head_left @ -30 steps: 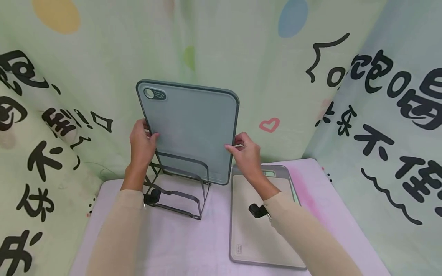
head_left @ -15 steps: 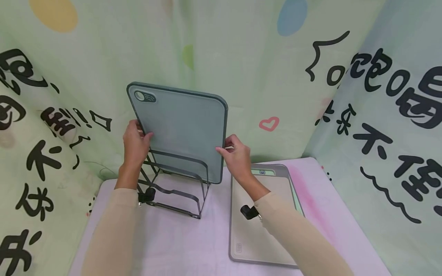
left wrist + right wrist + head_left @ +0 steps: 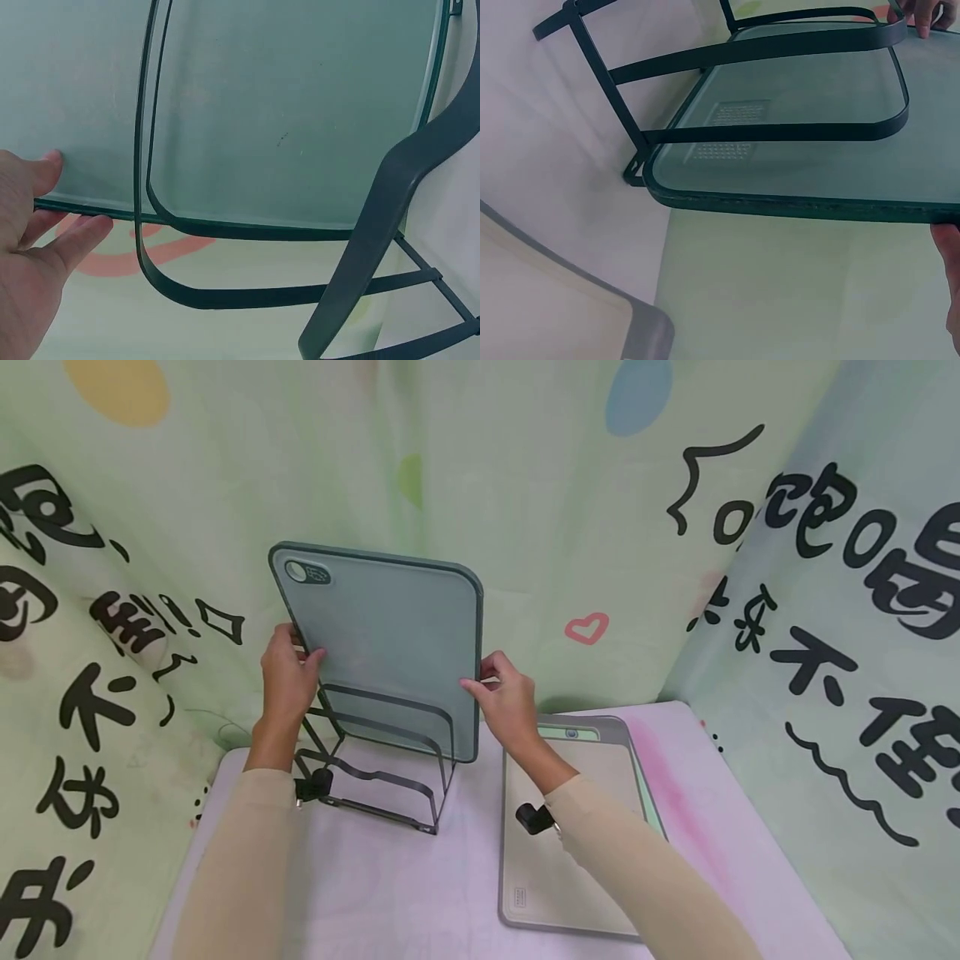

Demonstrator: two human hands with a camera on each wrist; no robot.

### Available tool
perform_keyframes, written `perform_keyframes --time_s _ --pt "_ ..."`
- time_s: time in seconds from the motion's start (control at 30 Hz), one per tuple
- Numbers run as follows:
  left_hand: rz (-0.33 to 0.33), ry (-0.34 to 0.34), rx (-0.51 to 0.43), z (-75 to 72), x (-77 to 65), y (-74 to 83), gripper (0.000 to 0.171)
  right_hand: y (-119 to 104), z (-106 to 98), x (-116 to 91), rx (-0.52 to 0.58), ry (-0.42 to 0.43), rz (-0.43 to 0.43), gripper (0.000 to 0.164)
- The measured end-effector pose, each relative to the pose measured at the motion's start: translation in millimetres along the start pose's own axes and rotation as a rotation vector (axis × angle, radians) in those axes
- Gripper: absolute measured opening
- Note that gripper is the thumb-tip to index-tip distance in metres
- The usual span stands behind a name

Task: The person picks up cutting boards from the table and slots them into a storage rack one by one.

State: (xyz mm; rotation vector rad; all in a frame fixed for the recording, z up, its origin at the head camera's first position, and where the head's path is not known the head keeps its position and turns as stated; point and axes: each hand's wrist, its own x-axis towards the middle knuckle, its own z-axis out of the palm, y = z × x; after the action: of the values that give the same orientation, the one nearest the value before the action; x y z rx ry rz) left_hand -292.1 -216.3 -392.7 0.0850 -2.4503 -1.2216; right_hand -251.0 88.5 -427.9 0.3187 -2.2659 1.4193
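I hold a grey-green cutting board (image 3: pixel 390 643) upright by its two side edges, above a dark metal rack (image 3: pixel 378 768). My left hand (image 3: pixel 288 672) pinches its left edge and my right hand (image 3: pixel 502 693) pinches its right edge. The board's lower edge sits behind the rack's front loop (image 3: pixel 390 710). In the left wrist view the board (image 3: pixel 285 112) fills the frame behind the rack loops (image 3: pixel 150 247), with my thumb and fingers (image 3: pixel 41 217) at its edge. The right wrist view shows the board's underside (image 3: pixel 810 157) among the rack wires (image 3: pixel 727 49).
A beige cutting board (image 3: pixel 570 827) with a grey rim lies flat on the pale pink table (image 3: pixel 390 893) to the right of the rack, over a green one. Printed green cloth walls (image 3: pixel 525 485) enclose the back and both sides.
Both hands have carried the grey-green board left and slightly down, so its lower part now sits behind the rack's front loop.
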Motion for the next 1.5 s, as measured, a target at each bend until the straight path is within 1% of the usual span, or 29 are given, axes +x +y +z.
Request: perform_keyframes --time_s 0.1,0.3,0.43,0.57,0.73,0.87,0.97,1.17,1.3,1.5 --pt "-0.011 -0.004 0.0 -0.7 -0.2 -0.8 0.046 -2 1 1 -0.003 -0.007 0.01 0.024" --pt "-0.006 -0.007 0.0 -0.6 -0.5 -4.7 0.048 -4 3 2 -0.011 -0.033 0.039 0.024" --pt "-0.022 -0.015 0.006 -0.4 -1.3 -8.7 0.051 -7 5 5 -0.014 -0.062 0.041 0.024" --pt "-0.036 -0.021 0.008 -0.7 -1.4 -11.2 0.053 -9 7 6 -0.025 -0.063 0.035 0.023" --pt "-0.027 -0.015 0.012 -1.4 -0.5 -11.6 0.054 -10 9 6 -0.015 -0.062 0.033 0.023" --pt "-0.009 -0.023 0.017 -0.1 -0.1 -11.4 0.056 -10 10 6 -0.006 -0.065 0.036 0.023" --pt "0.006 -0.028 0.023 1.7 0.0 -11.4 0.059 -9 10 7 -0.015 -0.068 0.038 0.022" --pt "0.019 -0.065 0.045 6.1 1.1 -9.2 0.076 -8 8 12 -0.065 -0.088 0.059 0.02" --pt "0.013 -0.087 0.039 8.6 0.9 -8.2 0.081 -7 5 15 -0.092 -0.12 0.072 0.021" --pt "-0.01 -0.111 0.044 9.7 -0.4 -7.4 0.085 -8 -1 18 -0.093 -0.176 0.072 0.021"
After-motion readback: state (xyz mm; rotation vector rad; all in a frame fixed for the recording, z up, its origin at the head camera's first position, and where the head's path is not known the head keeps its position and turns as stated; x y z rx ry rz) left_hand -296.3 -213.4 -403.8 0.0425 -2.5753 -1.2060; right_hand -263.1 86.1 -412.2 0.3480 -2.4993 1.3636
